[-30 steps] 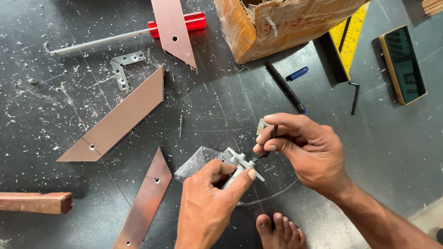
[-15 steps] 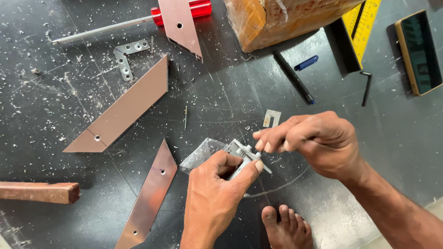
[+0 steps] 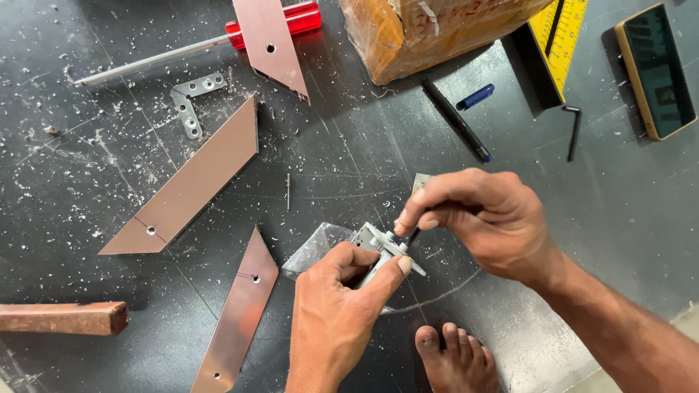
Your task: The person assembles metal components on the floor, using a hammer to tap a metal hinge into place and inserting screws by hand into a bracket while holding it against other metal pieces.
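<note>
Cardboard is showing at the far edge, where a tan box (image 3: 437, 33) wrapped in clear tape is sitting, with a yellow ruler (image 3: 564, 36) with black markings lying just right of it and a dark phone in a gold case (image 3: 655, 69) lying at the far right. Near the middle, the left hand (image 3: 338, 313) is clenching a small grey metal bracket (image 3: 382, 251) between thumb and fingers, holding it just above the black mat (image 3: 349, 167). The right hand (image 3: 480, 222) is pinching a thin dark tool (image 3: 413, 234) whose tip is touching the bracket. Compared with half a second ago, both hands are staying on the bracket, and the right hand is sitting slightly nearer it.
</note>
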